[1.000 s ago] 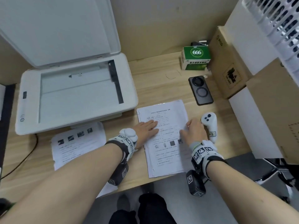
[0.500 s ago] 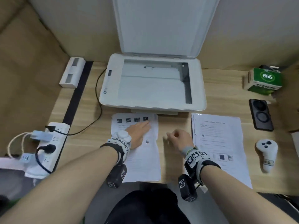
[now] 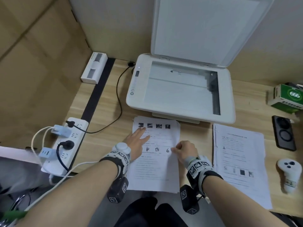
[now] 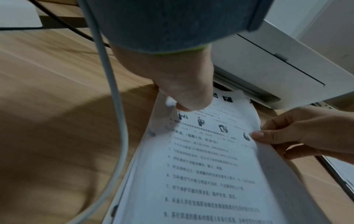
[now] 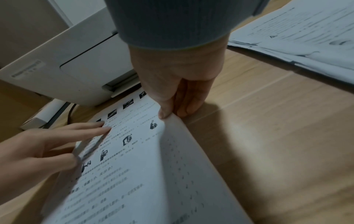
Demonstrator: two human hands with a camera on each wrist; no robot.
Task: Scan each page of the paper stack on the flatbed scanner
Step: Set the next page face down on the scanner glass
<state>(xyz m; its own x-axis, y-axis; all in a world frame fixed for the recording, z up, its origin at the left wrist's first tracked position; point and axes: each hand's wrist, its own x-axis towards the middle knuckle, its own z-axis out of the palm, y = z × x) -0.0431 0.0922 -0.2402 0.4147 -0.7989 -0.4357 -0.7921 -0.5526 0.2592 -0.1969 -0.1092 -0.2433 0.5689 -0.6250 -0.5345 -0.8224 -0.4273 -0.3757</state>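
- Worktop (image 3: 101, 108): wood, carries everything below.
- Scanner (image 3: 180, 89): far centre, lid up, glass bare.
- Right stack (image 3: 237, 161): flat, near right of the scanner.
- Left stack (image 3: 155, 169): just in front of the scanner, between the hands.
- Top sheet (image 5: 134, 151): right edge lifted and curling off the left stack.
- Left hand (image 3: 136, 143): fingers straight, pressing flat on the left stack's far-left part.
- Right hand (image 3: 185, 150): grip closed, thumb and fingers pinching the top sheet's right edge.
- Power strip (image 3: 65, 145): near left.
- Phone (image 3: 283, 133), controller (image 3: 289, 174): far right.
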